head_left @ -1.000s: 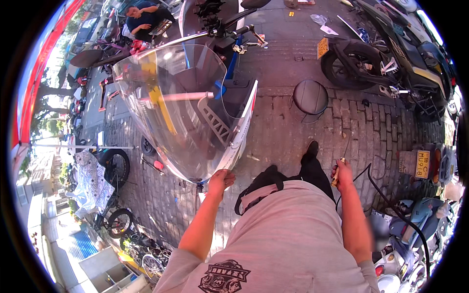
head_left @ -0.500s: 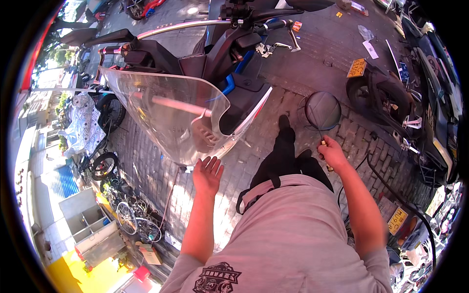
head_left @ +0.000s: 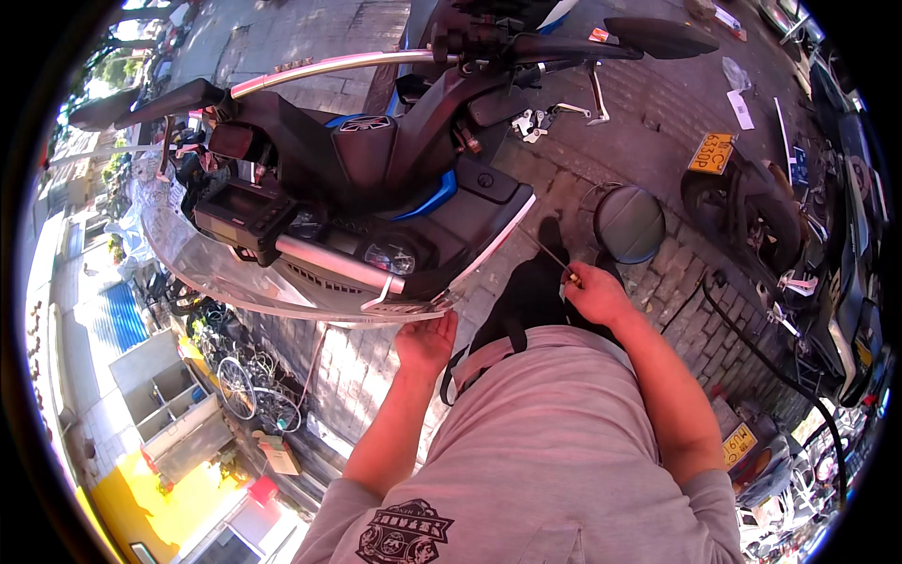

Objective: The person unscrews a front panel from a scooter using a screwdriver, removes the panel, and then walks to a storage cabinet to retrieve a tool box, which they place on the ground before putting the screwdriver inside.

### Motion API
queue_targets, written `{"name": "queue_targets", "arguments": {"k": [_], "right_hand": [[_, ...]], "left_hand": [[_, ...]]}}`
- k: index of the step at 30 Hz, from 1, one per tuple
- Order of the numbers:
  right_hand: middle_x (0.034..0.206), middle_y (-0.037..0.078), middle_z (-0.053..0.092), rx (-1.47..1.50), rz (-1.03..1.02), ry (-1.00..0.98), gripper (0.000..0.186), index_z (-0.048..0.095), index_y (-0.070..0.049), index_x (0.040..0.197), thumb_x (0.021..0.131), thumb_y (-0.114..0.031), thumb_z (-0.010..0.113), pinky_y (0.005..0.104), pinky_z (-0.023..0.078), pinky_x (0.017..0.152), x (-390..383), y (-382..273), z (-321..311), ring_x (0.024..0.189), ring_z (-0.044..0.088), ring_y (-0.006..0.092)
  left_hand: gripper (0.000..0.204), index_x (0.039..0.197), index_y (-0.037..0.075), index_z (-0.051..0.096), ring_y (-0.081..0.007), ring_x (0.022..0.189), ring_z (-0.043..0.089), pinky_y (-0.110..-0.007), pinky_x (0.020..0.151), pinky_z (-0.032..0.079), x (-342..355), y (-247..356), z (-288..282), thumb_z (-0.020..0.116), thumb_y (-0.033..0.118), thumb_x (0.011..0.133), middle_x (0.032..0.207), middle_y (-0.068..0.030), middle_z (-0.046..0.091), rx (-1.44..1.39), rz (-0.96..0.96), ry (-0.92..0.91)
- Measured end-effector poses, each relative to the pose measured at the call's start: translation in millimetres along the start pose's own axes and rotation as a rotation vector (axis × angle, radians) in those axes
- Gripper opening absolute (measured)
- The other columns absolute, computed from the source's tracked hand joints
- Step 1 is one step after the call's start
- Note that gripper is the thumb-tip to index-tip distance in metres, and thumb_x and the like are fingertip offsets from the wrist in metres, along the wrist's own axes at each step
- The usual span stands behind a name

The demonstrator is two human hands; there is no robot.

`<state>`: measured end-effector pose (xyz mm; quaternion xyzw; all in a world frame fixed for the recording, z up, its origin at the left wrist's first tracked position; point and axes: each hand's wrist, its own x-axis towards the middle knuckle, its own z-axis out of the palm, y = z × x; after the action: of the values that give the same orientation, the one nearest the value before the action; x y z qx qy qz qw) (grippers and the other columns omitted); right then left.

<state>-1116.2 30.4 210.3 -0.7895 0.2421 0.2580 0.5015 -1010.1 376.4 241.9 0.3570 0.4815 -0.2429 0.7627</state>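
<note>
The scooter fairing [head_left: 366, 150] is black with blue trim [head_left: 434, 199] and a white edge [head_left: 498, 239], the bar [head_left: 319, 69] silver. The screwdriver handle [head_left: 575, 279] is yellowish. The shirt [head_left: 564, 414] is pinkish grey with a black emblem [head_left: 402, 534]; the stool [head_left: 631, 226] is black, the plate [head_left: 711, 153] yellow.

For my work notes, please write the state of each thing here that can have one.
Left hand: open, palm up
Right hand: closed around screwdriver
Screwdriver: held, shaft pointing forward-left
Motorbike: upright
Stool: upright
Box: open, compartments showing
</note>
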Motion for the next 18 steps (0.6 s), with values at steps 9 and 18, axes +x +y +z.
{"name": "queue_targets", "arguments": {"k": [9, 18], "right_hand": [[0.116, 0.025, 0.07, -0.201, 0.298, 0.044, 0.037, 0.065, -0.006, 0.118, 0.09, -0.029, 0.058, 0.0515, 0.052, 0.096, 10, 140, -51, 0.113, 0.065, 0.0447], [0.113, 0.027, 0.071, -0.264, 0.493, 0.063, 0.037, 0.07, -0.006, 0.114, 0.089, -0.029, 0.059, 0.0511, 0.052, 0.097, -20, 253, -39, 0.112, 0.066, 0.0456]], "left_hand": [[0.032, 0.12, 0.002, 0.065, -0.0259, 0.113, 0.068, -0.041, 0.101, 0.055, 25, -9, -26, 0.052, 0.027, 0.105, 0.12, -0.0132, 0.071, -0.083, 0.117, -0.048], [0.017, 0.113, -0.004, 0.063, -0.023, 0.097, 0.066, -0.036, 0.092, 0.058, 13, -19, 13, 0.051, 0.002, 0.102, 0.108, -0.0136, 0.066, -0.088, 0.129, 0.036]]}}
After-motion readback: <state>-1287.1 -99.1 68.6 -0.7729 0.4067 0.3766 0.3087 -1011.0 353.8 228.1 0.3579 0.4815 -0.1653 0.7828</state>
